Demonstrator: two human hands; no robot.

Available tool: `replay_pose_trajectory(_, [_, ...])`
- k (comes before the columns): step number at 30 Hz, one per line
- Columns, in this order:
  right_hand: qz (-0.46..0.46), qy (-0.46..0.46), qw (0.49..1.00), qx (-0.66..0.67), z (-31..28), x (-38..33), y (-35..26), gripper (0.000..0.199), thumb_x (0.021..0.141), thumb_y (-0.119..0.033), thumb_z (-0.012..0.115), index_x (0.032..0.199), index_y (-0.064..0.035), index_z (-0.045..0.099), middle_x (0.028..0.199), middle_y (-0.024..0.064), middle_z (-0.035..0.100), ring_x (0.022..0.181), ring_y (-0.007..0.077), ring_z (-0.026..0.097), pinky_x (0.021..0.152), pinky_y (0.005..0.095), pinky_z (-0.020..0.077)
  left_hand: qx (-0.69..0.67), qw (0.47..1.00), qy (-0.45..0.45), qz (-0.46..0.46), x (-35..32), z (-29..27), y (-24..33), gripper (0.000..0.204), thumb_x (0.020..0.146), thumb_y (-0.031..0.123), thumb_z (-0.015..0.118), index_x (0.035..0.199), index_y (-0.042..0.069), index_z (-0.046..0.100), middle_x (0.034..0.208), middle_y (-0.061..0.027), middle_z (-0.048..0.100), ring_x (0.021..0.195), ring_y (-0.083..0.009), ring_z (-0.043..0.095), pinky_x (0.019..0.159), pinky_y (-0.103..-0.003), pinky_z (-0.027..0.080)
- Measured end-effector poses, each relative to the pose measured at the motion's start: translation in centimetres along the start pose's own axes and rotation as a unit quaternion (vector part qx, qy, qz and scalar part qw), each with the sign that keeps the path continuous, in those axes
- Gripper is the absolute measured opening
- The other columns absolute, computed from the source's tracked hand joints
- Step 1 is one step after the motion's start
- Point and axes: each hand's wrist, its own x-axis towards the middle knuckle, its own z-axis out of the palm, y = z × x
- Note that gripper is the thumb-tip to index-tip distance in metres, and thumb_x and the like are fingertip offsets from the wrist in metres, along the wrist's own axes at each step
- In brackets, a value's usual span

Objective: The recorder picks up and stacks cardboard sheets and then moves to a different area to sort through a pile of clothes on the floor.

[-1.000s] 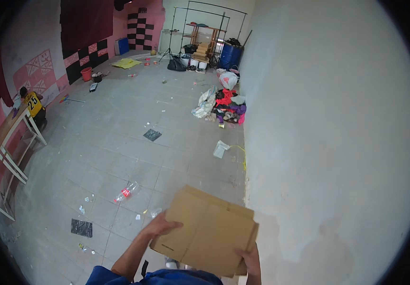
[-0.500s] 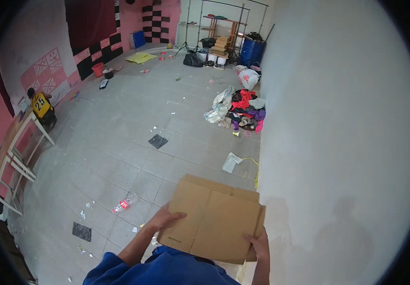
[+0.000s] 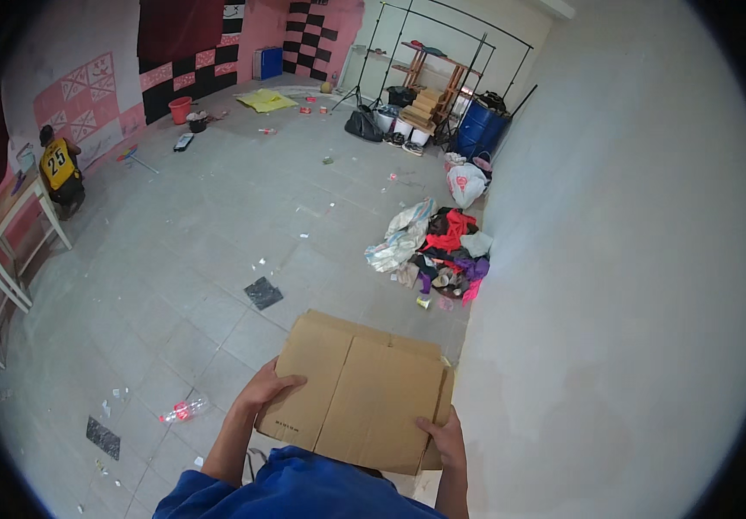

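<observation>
A flattened brown cardboard box (image 3: 360,394), its panels folded flat in layers, is held in front of my body. My left hand (image 3: 265,386) grips its left edge, thumb on top and the other fingers underneath. At the right edge, my right hand (image 3: 444,435) pinches the cardboard the same way, with its fingers mostly hidden below. The box lies tilted between both hands, above the tiled floor (image 3: 208,268) and close to the white wall on the right.
A heap of clothes (image 3: 451,246) lies by the right wall, with a white plastic bag (image 3: 466,183) and blue drum (image 3: 480,126) beyond. A plastic bottle (image 3: 184,410) and litter lie on the floor. At left, a person in yellow (image 3: 61,171) crouches beside a white-legged table (image 3: 9,208).
The view has swung so the room's far end and clothes heap sit lower. The cardboard has shifted a little left in view, still held by both hands.
</observation>
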Motion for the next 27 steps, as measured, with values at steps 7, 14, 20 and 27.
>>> replay_pose_trajectory(7, [0.044, 0.065, 0.997, 0.029, -1.1, 12.3, -2.7, 0.056, 0.069, -0.005, 0.074, 0.116, 0.0006, 0.045, 0.106, 0.0122, 0.059, 0.094, 0.0219, 0.060, 0.081, 0.0329, 0.0494, -0.007, 0.993, -0.114, -0.041, 17.5, 1.5, 5.1, 0.057, 0.075, 0.015, 0.070, 0.125, 0.002, 0.045, 0.112, -0.0083, 0.059, 0.097, -0.0152, 0.057, 0.084, -0.029, 0.045])
replay_pose_trajectory(14, [0.054, 0.091, 0.994, 0.028, -2.7, 27.5, -3.8, 0.054, 0.069, -0.007, 0.074, 0.116, -0.0003, 0.047, 0.105, 0.0112, 0.060, 0.092, 0.0209, 0.060, 0.080, 0.0325, 0.0500, 0.070, 0.989, -0.084, -0.101, 31.7, 3.8, 9.3, 0.052, 0.079, 0.015, 0.061, 0.127, 0.000, 0.045, 0.117, -0.0090, 0.055, 0.102, -0.0176, 0.053, 0.090, -0.030, 0.042])
replay_pose_trajectory(20, [0.038, -0.013, 0.999, 0.034, -1.4, 41.9, -8.0, 0.056, 0.067, -0.007, 0.076, 0.115, -0.0004, 0.048, 0.104, 0.0102, 0.060, 0.092, 0.0192, 0.060, 0.082, 0.0320, 0.0486, -0.023, 0.994, -0.017, -0.103, 36.6, 1.8, 13.2, 0.053, 0.081, 0.023, 0.064, 0.125, -0.001, 0.046, 0.115, -0.0088, 0.056, 0.101, -0.0165, 0.054, 0.086, -0.029, 0.044])
replay_pose_trajectory(27, [0.035, -0.175, 0.984, 0.008, 5.7, 58.6, -13.7, 0.058, 0.069, -0.007, 0.075, 0.118, -0.0002, 0.046, 0.105, 0.0092, 0.061, 0.095, 0.0181, 0.059, 0.082, 0.0315, 0.0480, -0.103, 0.981, 0.158, -0.035, 41.9, -2.2, 14.2, 0.050, 0.081, 0.012, 0.065, 0.123, -0.003, 0.044, 0.113, -0.0123, 0.057, 0.101, -0.0199, 0.057, 0.087, -0.032, 0.047])
